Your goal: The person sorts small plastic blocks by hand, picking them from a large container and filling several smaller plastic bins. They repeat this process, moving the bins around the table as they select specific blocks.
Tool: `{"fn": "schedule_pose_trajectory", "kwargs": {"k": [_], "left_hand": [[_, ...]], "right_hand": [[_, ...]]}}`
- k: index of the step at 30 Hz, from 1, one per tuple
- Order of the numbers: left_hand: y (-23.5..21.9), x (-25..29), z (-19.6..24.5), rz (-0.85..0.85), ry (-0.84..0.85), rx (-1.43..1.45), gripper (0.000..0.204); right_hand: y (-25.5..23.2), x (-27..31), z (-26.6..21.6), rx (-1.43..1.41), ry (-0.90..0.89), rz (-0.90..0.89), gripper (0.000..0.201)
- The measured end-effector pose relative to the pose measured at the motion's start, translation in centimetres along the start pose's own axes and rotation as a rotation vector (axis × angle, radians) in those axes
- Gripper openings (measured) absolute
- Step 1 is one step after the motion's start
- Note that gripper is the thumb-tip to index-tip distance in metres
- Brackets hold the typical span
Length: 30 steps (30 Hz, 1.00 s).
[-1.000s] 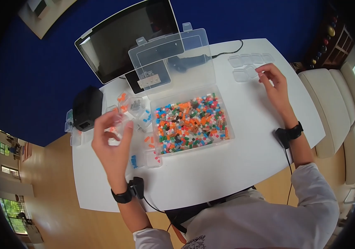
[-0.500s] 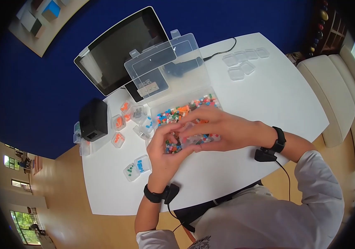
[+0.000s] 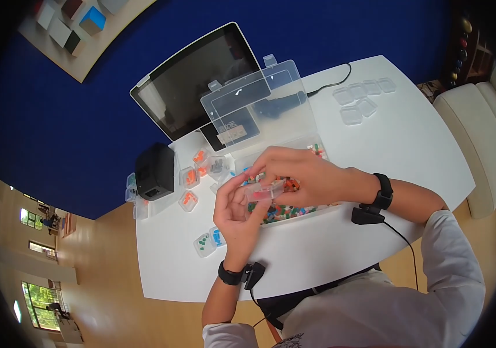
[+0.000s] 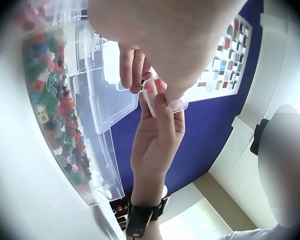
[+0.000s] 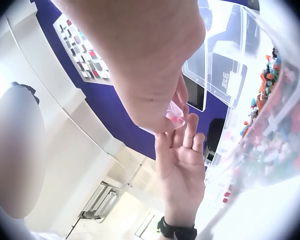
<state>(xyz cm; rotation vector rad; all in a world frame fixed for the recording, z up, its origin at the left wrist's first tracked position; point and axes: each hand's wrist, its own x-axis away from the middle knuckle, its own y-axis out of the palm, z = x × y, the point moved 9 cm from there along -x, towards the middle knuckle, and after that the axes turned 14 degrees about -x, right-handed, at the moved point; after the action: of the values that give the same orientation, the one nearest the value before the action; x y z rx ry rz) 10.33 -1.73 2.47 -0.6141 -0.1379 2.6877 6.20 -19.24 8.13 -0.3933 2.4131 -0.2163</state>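
Observation:
Both hands hold a small clear plastic box (image 3: 263, 192) with pink-red pieces inside, over the large open bin (image 3: 297, 218) of mixed coloured small pieces. My left hand (image 3: 239, 211) grips it from the left, thumb in front and fingers behind. From the right, my right hand (image 3: 312, 177) has its fingers on the top and its thumb low at the side. In the left wrist view, the right thumb presses the box (image 4: 152, 86). Part of the box is hidden behind the right hand in the right wrist view.
Small boxes of orange pieces (image 3: 189, 200), grey pieces (image 3: 219, 166) and green pieces (image 3: 204, 245) stand left of the bin. A black device (image 3: 155, 171) is at the left edge. Several clear lids (image 3: 351, 115) lie at the back right. The bin's raised lid (image 3: 294, 87) stands before a monitor (image 3: 196, 75).
The right hand has come from the clear lids to the bin. The left hand has moved right, and the box of pink-red pieces has left the table. The hands have since turned the box slightly.

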Motion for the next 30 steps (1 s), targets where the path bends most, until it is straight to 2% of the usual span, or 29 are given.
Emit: {"fn": "schedule_pose_trajectory", "kwargs": {"k": [2, 4, 7, 11, 13, 14, 20, 23, 26, 28, 30], "left_hand": [[0.4, 0.1, 0.6, -0.027, 0.035, -0.03, 0.083], [0.9, 0.6, 1.2, -0.046, 0.009, 0.037, 0.087], [1.3, 0.9, 1.4, -0.05, -0.013, 0.138, 0.098], [0.9, 0.8, 1.1, 0.016, 0.042, 0.099, 0.109], [0.6, 0.6, 1.3, 0.035, 0.035, 0.131, 0.111], [0.4, 0.6, 1.4, 0.049, 0.028, 0.161, 0.112], [-0.4, 0.5, 1.6, 0.111, 0.138, 0.041, 0.113], [-0.6, 0.7, 1.4, 0.139, 0.097, -0.016, 0.113], [-1.0, 0.8, 1.9, 0.117, 0.179, -0.187, 0.104], [-0.9, 0.8, 2.3, 0.114, 0.162, -0.201, 0.099], [-0.9, 0.7, 2.5, 0.116, 0.146, -0.216, 0.093]], "right_hand": [[0.0, 0.3, 0.5, 0.059, 0.035, 0.017, 0.027], [0.1, 0.4, -1.5, 0.33, -0.204, 0.035, 0.015], [0.5, 0.9, -1.4, 0.322, -0.296, 0.024, 0.018], [0.8, 0.8, -1.3, 0.351, -0.281, -0.002, 0.023], [0.7, 0.6, -2.1, 0.363, -0.278, -0.003, 0.04], [0.6, 0.6, -2.4, 0.362, -0.278, -0.008, 0.04], [1.0, 0.7, -3.0, 0.381, -0.289, -0.053, 0.043], [1.4, 1.1, -2.8, 0.472, -0.303, -0.078, 0.042], [2.0, 1.4, -2.9, 0.585, -0.282, -0.124, 0.038], [2.5, 1.7, -3.2, 0.69, -0.387, -0.144, 0.021], [2.8, 1.8, -3.3, 0.689, -0.41, -0.124, 0.021]]}}
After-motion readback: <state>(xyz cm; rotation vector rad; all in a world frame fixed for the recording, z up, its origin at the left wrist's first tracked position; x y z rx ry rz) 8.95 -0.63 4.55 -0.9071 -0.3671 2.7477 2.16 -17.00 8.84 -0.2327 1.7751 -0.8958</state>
